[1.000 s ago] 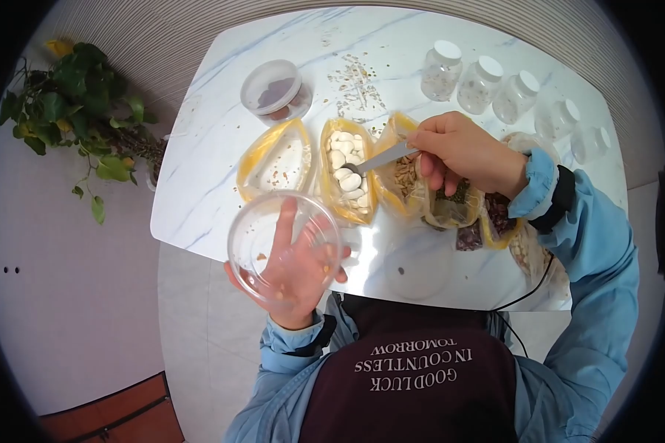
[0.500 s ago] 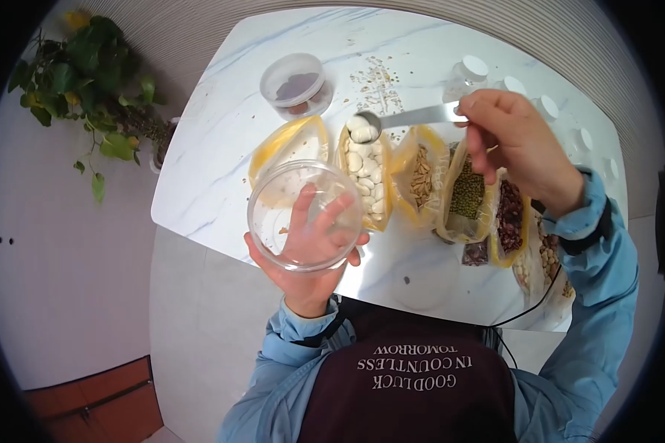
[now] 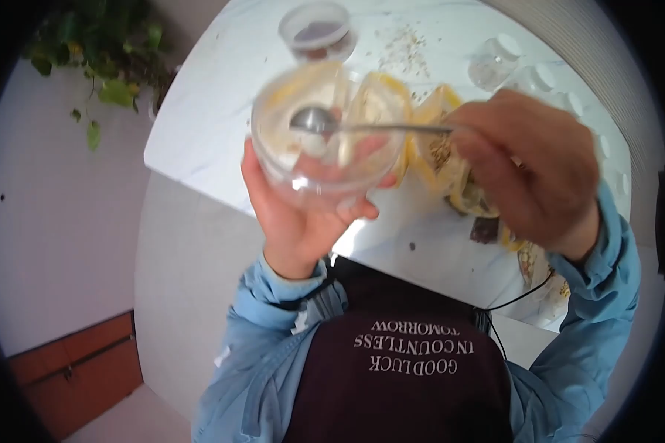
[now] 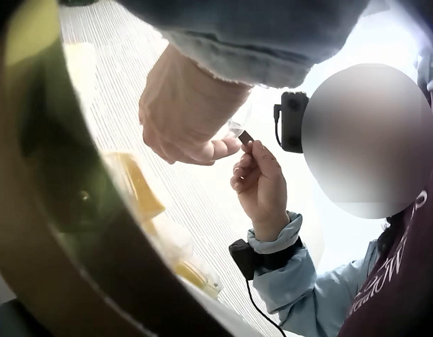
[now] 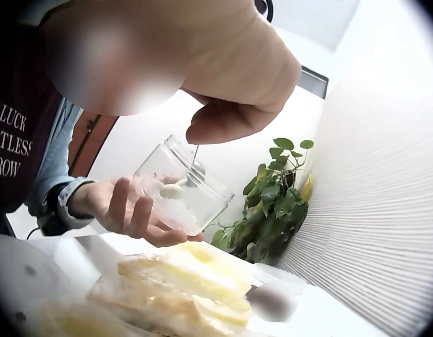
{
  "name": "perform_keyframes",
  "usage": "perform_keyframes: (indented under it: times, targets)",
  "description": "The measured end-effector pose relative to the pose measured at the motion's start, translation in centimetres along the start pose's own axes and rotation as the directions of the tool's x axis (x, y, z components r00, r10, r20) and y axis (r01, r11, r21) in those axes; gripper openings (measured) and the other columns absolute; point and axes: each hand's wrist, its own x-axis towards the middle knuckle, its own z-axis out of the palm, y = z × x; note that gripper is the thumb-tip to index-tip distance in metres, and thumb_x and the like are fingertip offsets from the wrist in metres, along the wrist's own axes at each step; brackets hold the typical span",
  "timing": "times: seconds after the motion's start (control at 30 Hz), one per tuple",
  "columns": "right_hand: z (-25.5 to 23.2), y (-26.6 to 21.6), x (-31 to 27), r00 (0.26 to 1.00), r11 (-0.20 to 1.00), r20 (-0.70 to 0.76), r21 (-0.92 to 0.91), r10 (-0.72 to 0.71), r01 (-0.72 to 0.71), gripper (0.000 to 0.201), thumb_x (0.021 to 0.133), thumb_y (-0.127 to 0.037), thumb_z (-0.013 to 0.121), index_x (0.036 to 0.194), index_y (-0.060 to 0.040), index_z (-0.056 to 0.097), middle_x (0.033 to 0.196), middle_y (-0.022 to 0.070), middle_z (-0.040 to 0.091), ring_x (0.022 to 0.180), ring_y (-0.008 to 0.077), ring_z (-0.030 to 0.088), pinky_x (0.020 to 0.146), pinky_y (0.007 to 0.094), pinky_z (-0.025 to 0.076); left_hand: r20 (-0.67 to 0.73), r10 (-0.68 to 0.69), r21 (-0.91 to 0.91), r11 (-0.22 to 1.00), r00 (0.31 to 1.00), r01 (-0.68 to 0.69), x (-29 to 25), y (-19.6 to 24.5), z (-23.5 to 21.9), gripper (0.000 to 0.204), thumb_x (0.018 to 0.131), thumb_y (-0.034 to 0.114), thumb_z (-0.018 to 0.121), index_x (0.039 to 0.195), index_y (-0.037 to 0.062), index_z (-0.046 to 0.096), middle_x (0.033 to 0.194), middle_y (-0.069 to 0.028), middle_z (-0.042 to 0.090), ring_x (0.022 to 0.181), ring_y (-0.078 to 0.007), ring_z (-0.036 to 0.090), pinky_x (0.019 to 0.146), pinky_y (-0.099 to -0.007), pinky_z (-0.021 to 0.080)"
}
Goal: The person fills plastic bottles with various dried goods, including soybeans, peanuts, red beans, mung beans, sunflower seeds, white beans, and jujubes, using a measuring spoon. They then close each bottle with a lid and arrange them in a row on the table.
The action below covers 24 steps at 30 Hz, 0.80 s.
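My left hand [image 3: 299, 232] holds a clear plastic jar [image 3: 310, 190] from below and the side, mouth up and somewhat tilted. It is raised over the table's near edge. My right hand [image 3: 536, 166] pinches the handle end of a metal spoon [image 3: 395, 128]. The spoon's bowl is turned over inside the jar's mouth. In the right wrist view, white beans [image 5: 171, 191] show inside the jar, just by the spoon's bowl. Behind the jar, partly hidden by it, stand open yellow-edged bags [image 3: 391, 85]. My right hand overlaps other bags in the head view.
A bag of tan pieces [image 3: 440, 153] stands right of the jar. Lidded clear jars [image 3: 495, 63] line the far right, and a round tub [image 3: 314, 29] stands at the back. Crumbs [image 3: 405, 52] lie scattered there. A cable [image 3: 526, 294] crosses the right front edge.
The spoon has gone from the white bean bag, lifted with beans, to over the jar and turned over. My left hand has raised the jar up toward the bags.
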Motion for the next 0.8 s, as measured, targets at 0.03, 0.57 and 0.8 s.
perform_keyframes:
  times: [0.03,0.57,0.8]
  targets:
    - [0.2,0.1,-0.4,0.997,0.997,-0.036,-0.039,-0.063,0.062,0.011,0.089,-0.002,0.057,0.09,0.0074,0.062,0.071,0.0135,0.061,0.058,0.019,0.059,0.05,0.0282,0.045,0.017,-0.02,0.009,1.0,1.0,0.02,0.0,0.4,0.0,0.091,0.08,0.073,0.044,0.147,0.0142,0.02,0.148,-0.0282,0.018,0.114,-0.0506,0.045,0.076,-0.0457,0.052]
    - [-1.2,6.5,-1.6,0.639,0.583,0.046,0.362,0.768,-0.727,0.024,0.093,-0.027,0.057,0.094,-0.0048,0.066,0.068,-0.0011,0.059,0.058,0.0052,0.055,0.048,0.0186,0.043,0.168,-0.045,0.043,0.998,0.985,0.039,5.2,8.8,7.5,0.081,0.087,0.071,0.028,0.137,0.0084,0.035,0.137,-0.0287,0.038,0.111,-0.0509,0.05,0.072,-0.0501,0.054]
    - [2.3,6.1,-2.3,0.816,0.813,0.027,0.079,0.577,-0.577,0.016,0.088,-0.016,0.058,0.086,-0.0011,0.065,0.064,0.0136,0.059,0.054,0.0262,0.057,0.052,0.0338,0.045,0.281,-0.083,0.276,0.961,0.956,0.003,7.2,12.6,5.9,0.078,0.087,0.063,0.037,0.143,0.0105,0.025,0.145,-0.0299,0.021,0.121,-0.0485,0.042,0.084,-0.0471,0.05]
